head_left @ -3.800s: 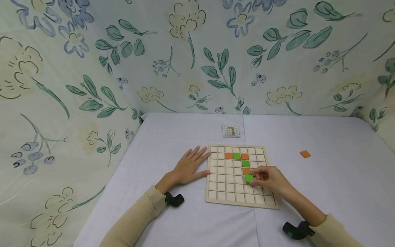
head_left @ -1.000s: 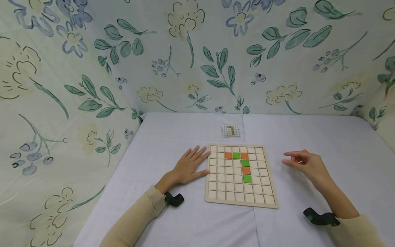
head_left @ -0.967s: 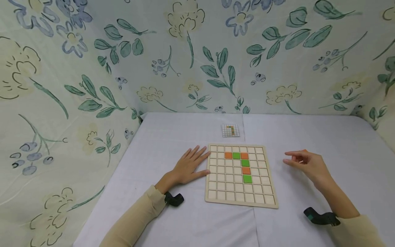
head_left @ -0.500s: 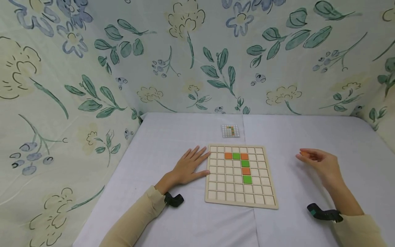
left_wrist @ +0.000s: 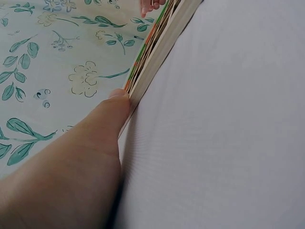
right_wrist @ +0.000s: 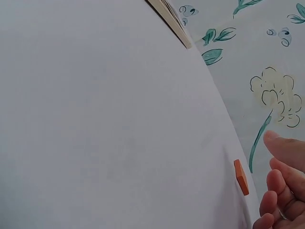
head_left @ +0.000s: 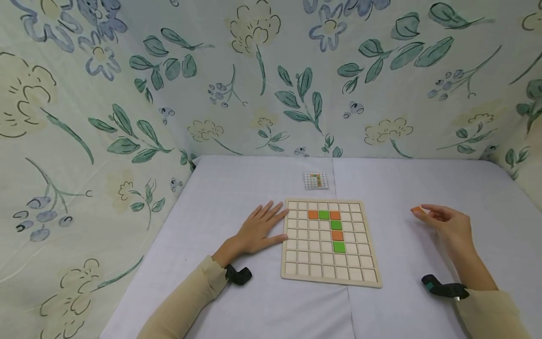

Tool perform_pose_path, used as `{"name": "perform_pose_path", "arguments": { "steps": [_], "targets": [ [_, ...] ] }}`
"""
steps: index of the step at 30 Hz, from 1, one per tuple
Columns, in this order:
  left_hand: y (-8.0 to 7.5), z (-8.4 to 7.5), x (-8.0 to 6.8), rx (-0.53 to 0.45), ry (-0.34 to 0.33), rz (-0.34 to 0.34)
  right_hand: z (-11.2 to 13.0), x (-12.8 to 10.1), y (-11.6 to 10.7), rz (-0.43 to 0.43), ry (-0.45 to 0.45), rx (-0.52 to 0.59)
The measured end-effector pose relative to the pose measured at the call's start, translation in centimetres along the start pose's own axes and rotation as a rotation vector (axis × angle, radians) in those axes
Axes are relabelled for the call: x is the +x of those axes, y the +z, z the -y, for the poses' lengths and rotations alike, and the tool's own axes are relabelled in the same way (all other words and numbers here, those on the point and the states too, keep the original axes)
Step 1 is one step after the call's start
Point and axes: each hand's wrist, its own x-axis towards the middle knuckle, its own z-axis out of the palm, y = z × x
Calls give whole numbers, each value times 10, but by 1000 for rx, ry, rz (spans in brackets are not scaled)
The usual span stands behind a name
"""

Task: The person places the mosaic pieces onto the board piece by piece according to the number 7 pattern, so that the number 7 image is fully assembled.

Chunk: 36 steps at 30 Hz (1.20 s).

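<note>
My left hand (head_left: 260,230) lies with spread fingers at the left edge of the wooden grid board (head_left: 292,270). In the left wrist view, its thumb (left_wrist: 121,98) touches the board's side. Orange and green square tiles fill several cells, including a green tile (head_left: 339,246) lowest in the column. To the board's right, my right hand (head_left: 450,226) is over the table beside a loose orange tile (head_left: 417,209). The right wrist view shows that orange tile (right_wrist: 241,178) on the cloth, apart from the thumb (right_wrist: 288,151) and the loosely curled fingers (right_wrist: 276,183).
A small card (head_left: 315,181) printed with a coloured grid pattern lies behind the board. White cloth (head_left: 237,179) covers the table, with floral fabric (head_left: 254,94) hanging behind it and at the sides. Each wrist wears a black camera (head_left: 444,288).
The green tile that the right hand pinched over the board now lies in its cell. The right hand has moved right, beside the loose orange tile. The left hand has stayed put.
</note>
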Motion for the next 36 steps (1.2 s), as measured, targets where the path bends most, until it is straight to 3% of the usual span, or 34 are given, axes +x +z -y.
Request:
{"name": "perform_pose_path", "arguments": {
  "steps": [4,11,26,36],
  "targets": [
    [1,0,0,-3,0,0,-4,4,-1,-13,25,59],
    [1,0,0,3,-2,2,-6,8,-1,-12,62,71],
    [3,3,0,5,-6,7,-11,11,10,-53,-41,-284],
    [3,3,0,2,13,-10,-10,12,12,-44,-79,-361]
  ]
}}
